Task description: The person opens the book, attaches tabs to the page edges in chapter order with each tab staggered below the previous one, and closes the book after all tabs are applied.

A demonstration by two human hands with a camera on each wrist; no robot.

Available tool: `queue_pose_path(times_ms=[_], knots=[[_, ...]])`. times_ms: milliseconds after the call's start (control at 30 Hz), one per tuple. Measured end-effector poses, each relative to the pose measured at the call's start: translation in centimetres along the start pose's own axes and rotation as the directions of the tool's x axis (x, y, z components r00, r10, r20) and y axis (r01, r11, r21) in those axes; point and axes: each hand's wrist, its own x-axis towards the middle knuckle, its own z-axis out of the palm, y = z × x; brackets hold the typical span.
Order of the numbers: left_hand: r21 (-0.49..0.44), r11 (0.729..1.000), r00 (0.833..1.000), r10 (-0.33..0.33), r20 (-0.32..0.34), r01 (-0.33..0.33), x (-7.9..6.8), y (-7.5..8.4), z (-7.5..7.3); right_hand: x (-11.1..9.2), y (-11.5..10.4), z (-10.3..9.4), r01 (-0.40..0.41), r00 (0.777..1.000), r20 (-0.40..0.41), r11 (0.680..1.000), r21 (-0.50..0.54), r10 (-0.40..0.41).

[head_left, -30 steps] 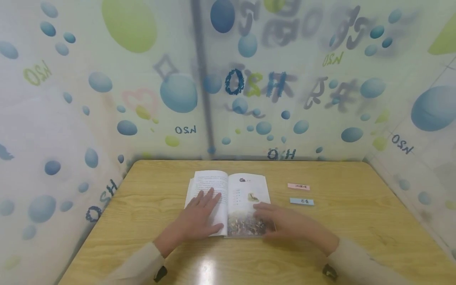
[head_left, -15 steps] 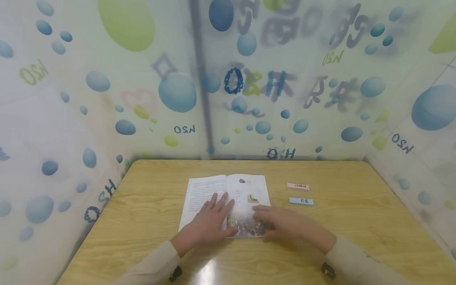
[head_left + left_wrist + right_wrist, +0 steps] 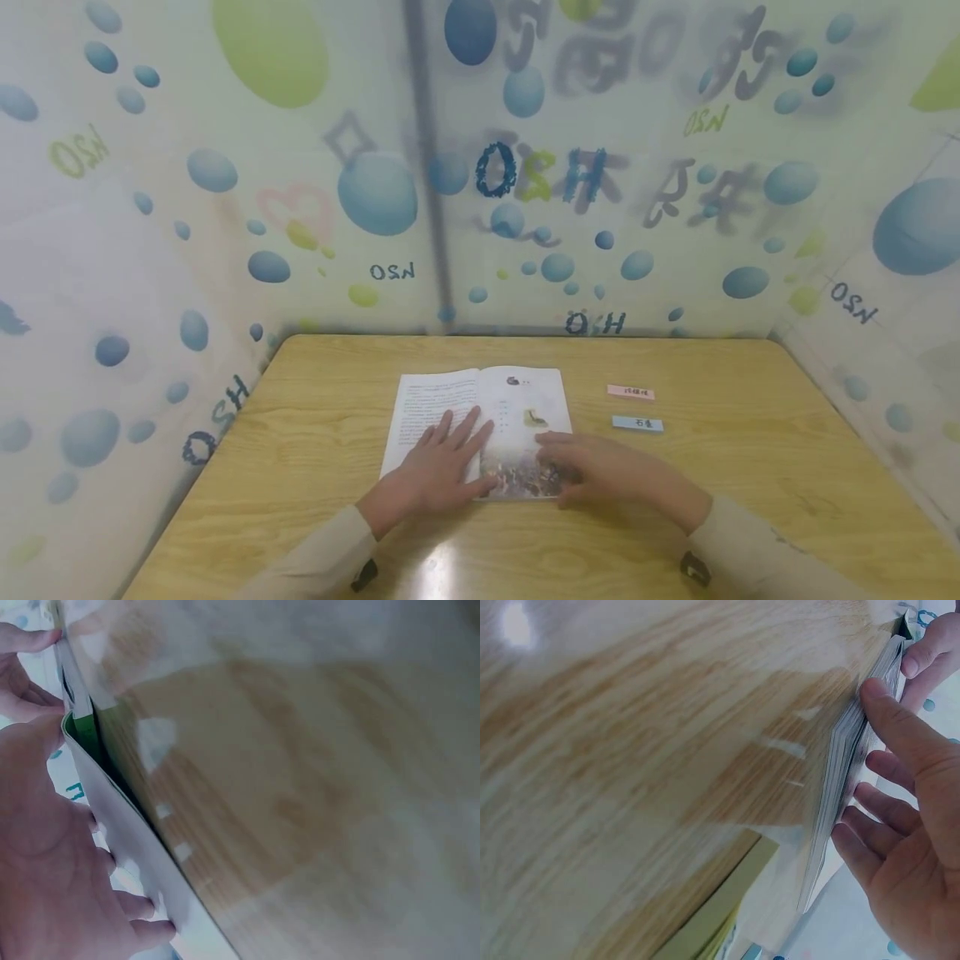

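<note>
An open book point(image 3: 521, 400) lies on the wooden table, with text on its left page and small pictures above a dark printed scene on its right page. My left hand point(image 3: 442, 471) rests on it with spread fingers, across the lower left page and the fold, its thumb over the right page's lower edge. The right hand point(image 3: 600, 471) lies over the right page's lower outer part, fingers relaxed. In the right wrist view, the right thumb point(image 3: 889, 705) touches the page block's edge. The left wrist view shows the left hand point(image 3: 52, 847) along the book's cover edge point(image 3: 142, 832).
A pink card point(image 3: 631, 392) and a blue card point(image 3: 637, 423), both with handwritten characters, lie to the right of the book. The wooden table point(image 3: 300, 433) meets a wall point(image 3: 637, 125) printed with bubbles at the back.
The left hand has slid right, from the left page onto the fold, and the left page now lies flatter. The right hand has stayed nearly in place.
</note>
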Motion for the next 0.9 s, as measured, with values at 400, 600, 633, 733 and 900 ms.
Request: queue_pose_path(times_ms=[400,600,633,733,900], knots=[[-0.01,0.999,0.997,-0.047,0.066,0.048,-0.72,-0.77,0.43,0.26,0.1,-0.18,-0.009,1.0,0.028,1.0,0.021,0.008],[-0.004,0.999,0.997,-0.047,0.063,0.047,-0.81,-0.63,0.2,0.19,0.02,-0.4,-0.01,0.999,0.031,0.999,0.044,0.008],[0.0,0.999,0.997,-0.046,0.055,0.046,-0.82,-0.6,0.15,0.2,-0.01,-0.42,-0.015,0.999,0.032,0.999,0.044,0.013],[0.009,0.999,0.999,-0.036,0.038,0.035,-0.79,-0.46,0.05,0.25,-0.14,-0.38,-0.027,0.999,0.031,0.999,0.031,0.026],[0.016,1.0,1.0,0.005,0.006,-0.005,-0.51,-0.09,0.16,0.31,-0.41,-0.28,-0.033,0.999,0.027,0.999,0.017,0.032]])
